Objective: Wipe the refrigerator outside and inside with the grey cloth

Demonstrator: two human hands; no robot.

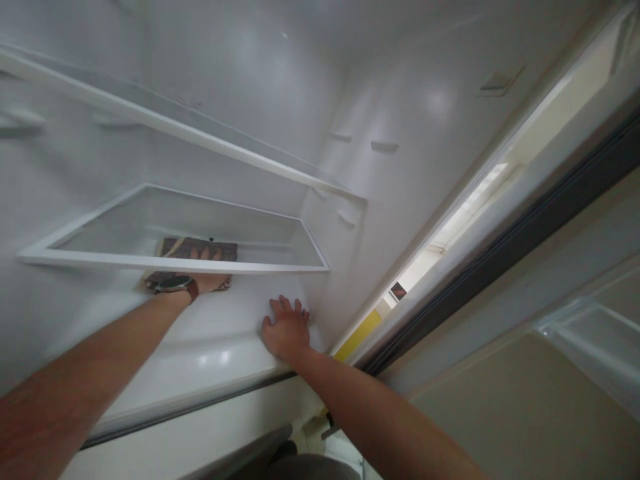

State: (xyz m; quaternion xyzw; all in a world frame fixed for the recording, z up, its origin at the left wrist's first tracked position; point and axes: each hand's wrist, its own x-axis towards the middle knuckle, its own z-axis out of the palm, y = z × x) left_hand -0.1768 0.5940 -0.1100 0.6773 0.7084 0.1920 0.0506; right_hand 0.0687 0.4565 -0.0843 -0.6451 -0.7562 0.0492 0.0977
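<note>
**While my left hand's on the cloth, my right is braced on the fridge floor**

So, where stuff sits: the brown patterned cloth (220, 284) is under the lower shelf (175, 265), right beneath my left hand (207, 283), which lies palm-down on top of it. I can't tell if those fingers are pinching the fabric or just lying on it. Its long side looks to run roughly 9 to 3 o'clock. From my right hand (287, 330), the cloth is off toward 10 o'clock, so left is obviously the nearer one. The right is holding nothing, fingers spread on the fridge floor (240, 313) near the side wall. Hands are well apart.

As for containers, the fridge (410, 127) has the cloth and both my hands inside. Part of the cloth shows through the lower shelf's glass. Upper shelf (185, 135) runs across toward 10 o'clock of my view. Between 3 and 4 there's a clear plastic bin (595, 337) on the door, contents too blurry to call.
</note>
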